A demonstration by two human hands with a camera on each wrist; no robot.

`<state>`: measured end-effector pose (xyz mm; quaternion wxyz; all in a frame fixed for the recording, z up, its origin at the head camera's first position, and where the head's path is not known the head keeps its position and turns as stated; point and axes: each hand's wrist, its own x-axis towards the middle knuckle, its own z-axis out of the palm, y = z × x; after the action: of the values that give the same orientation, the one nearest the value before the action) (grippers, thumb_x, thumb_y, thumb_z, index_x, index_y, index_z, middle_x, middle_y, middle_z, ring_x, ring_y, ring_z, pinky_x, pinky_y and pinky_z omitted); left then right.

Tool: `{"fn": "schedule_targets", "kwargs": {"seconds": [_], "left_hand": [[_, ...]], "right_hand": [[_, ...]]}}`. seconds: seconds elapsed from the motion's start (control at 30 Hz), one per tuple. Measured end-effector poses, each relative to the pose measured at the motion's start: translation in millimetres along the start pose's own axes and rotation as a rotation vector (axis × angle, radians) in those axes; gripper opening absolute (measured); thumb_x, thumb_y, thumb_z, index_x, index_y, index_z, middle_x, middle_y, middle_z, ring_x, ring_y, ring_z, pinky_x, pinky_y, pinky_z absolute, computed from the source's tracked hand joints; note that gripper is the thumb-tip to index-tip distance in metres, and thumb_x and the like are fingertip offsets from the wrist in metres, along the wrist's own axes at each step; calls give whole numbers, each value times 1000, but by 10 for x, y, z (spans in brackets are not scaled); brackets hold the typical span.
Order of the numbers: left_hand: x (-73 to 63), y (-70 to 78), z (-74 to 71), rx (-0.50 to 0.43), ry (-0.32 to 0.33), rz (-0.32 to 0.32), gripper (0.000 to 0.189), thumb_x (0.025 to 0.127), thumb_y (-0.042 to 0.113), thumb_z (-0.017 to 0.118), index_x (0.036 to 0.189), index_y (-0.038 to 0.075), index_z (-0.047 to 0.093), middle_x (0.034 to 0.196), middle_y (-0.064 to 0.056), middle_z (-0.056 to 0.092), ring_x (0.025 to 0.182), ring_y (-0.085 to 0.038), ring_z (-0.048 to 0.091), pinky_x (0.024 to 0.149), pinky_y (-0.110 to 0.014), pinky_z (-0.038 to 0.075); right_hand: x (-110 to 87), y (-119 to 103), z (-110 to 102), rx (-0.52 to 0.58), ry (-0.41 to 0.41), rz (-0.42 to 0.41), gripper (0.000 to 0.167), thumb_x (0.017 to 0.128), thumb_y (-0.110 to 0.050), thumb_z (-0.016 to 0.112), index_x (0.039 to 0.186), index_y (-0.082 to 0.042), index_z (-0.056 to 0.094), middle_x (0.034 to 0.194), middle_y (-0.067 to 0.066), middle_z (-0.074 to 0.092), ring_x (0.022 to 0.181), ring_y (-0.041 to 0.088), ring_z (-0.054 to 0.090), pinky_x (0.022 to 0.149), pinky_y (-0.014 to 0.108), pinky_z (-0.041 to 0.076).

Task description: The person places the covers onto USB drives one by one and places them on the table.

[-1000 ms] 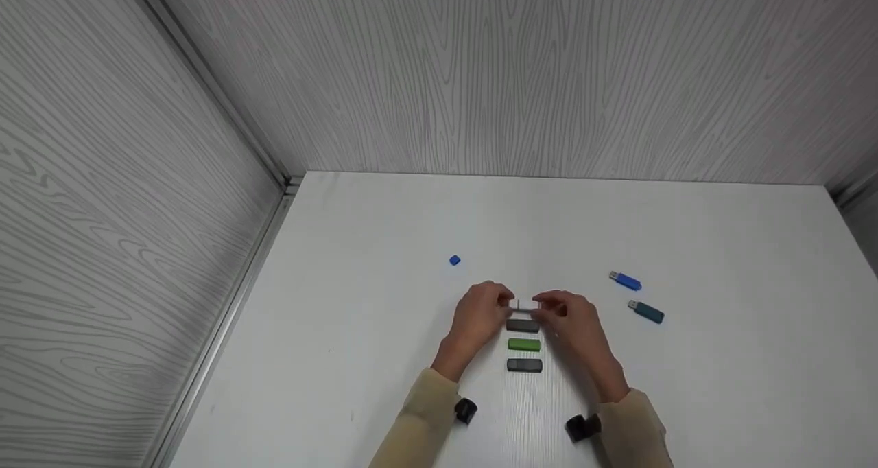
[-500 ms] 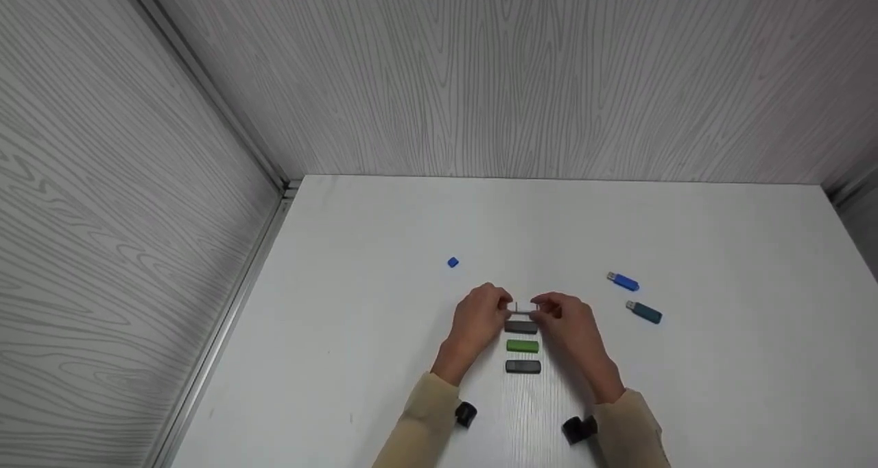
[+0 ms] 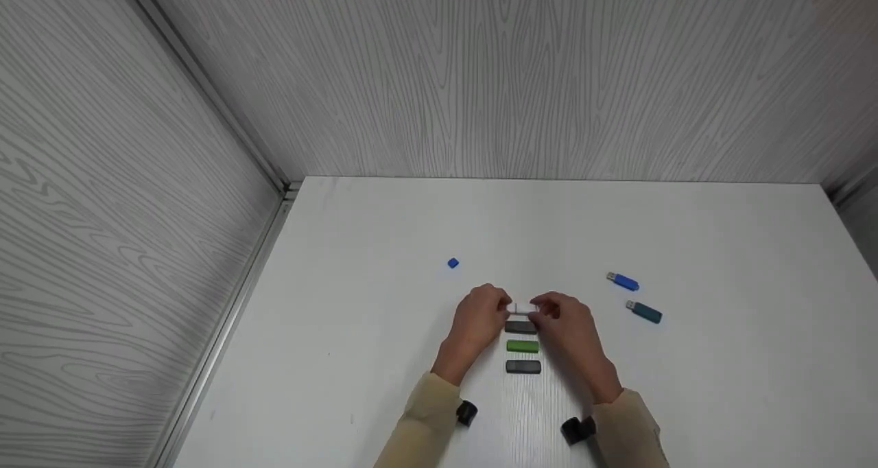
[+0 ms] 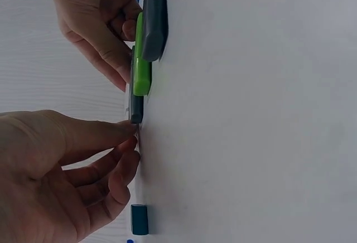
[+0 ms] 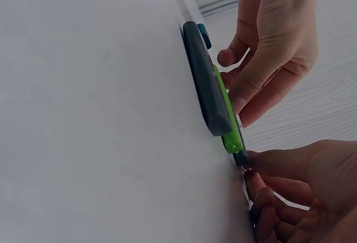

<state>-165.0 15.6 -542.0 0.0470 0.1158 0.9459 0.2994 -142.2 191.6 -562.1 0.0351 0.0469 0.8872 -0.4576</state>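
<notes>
In the head view a small, slim white stick, likely a USB flash drive point(image 3: 525, 309), spans the gap between both hands. My left hand point(image 3: 478, 322) pinches its left end between thumb and fingers, and my right hand point(image 3: 571, 327) pinches the right end. Fingertips cover both ends. Just in front of it lie three capped USB flash drives in a column: a dark grey one point(image 3: 520, 327), a green one point(image 3: 523, 346) and a nearer dark grey one point(image 3: 523, 367). Both wrist views show this row edge-on, with the hands close over the tabletop.
A blue USB flash drive point(image 3: 624, 281) and a teal one point(image 3: 645, 311) lie uncapped to the right. Behind the left hand sits a small blue cap point(image 3: 453, 263). The left wrist view shows a teal cap point(image 4: 139, 219). Grey wood-grain panels point(image 3: 439, 77) bound the white table point(image 3: 343, 248).
</notes>
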Motion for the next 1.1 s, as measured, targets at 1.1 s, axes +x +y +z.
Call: {"fn": "schedule_targets", "kwargs": {"seconds": [1.1], "left_hand": [[70,-50,-143,-144,15,-40,21,104,9,63,118,4,78,111,-10,78,96,-16,67,90,-37,58]], "right_hand": [[60,41,-332,76,-38,95,28,105,-26,65,121,-5,74,103,14,74,82,21,64,67,24,52]]}}
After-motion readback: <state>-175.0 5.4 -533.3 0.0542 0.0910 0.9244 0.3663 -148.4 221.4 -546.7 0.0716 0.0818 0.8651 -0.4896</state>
